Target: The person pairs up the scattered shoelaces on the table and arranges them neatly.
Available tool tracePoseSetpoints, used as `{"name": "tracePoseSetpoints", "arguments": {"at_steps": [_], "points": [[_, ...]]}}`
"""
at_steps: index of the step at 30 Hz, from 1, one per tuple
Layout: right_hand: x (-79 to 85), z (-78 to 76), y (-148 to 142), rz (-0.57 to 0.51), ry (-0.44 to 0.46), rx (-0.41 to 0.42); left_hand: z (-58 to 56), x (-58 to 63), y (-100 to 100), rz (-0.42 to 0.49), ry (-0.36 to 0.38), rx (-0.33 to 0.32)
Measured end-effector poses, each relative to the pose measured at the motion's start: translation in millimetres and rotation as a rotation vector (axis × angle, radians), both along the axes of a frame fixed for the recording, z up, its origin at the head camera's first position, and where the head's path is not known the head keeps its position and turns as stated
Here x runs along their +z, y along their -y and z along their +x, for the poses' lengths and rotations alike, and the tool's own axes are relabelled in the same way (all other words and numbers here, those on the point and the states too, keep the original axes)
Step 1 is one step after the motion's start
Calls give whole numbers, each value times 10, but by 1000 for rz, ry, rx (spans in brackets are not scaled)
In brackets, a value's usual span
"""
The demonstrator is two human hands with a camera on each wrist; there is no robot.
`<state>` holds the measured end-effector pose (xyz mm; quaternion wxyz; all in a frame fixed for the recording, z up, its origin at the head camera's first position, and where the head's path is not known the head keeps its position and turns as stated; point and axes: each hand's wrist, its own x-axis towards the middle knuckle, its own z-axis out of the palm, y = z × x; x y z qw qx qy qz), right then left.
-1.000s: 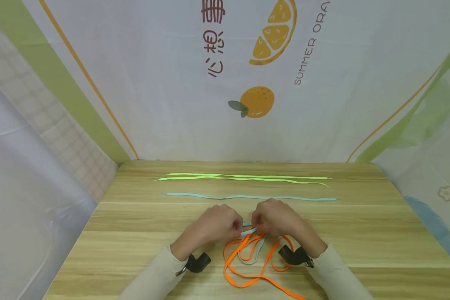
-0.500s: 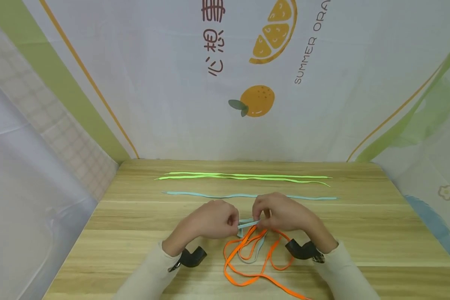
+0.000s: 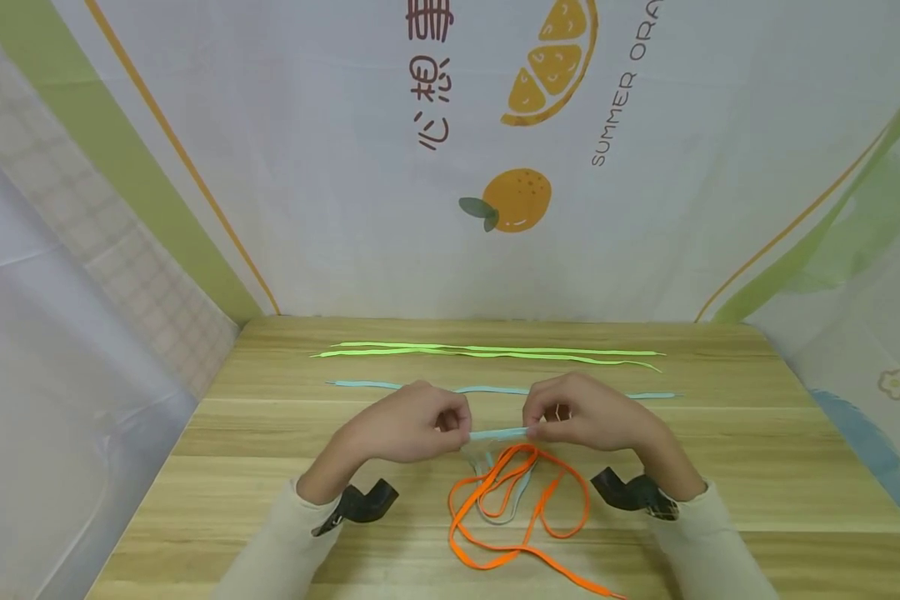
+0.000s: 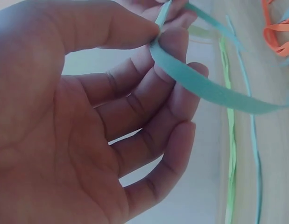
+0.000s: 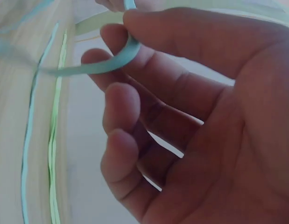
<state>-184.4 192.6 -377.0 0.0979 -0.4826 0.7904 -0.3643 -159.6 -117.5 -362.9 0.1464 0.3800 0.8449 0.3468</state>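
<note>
Fingers of left hand and right hand pinch a pale-blue shoelace; lime-green shoelaces lie near the bench's far edge.

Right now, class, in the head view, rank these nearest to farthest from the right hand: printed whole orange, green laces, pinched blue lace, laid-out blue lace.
1. Pinched blue lace: held by the right hand.
2. Laid-out blue lace: on the table, just beyond.
3. Green laces: farther back.
4. Printed whole orange: on the backdrop.
</note>
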Motion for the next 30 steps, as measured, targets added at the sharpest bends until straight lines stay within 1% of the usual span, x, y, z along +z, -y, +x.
{"name": "tracePoseSetpoints", "arguments": {"at_steps": [6,11,17,19,23,26,30], "points": [[59,2,-112,-14,-18,12,10,90,129,22,25,19],[126,17,-217,-10,-3,-15,12,159,227,38,9,40],[189,21,-354,-43,-28,-34,-5,214,308,47,-18,55],[209,25,-404,-50,-23,-47,-9,232,330,47,-28,62],[246,43,-516,-41,-7,-113,-9,267,379,37,-42,90],[270,50,-590,-43,2,-142,-4,285,416,29,-47,108],[292,52,-667,-60,14,-150,1,299,462,41,-42,120]]}}
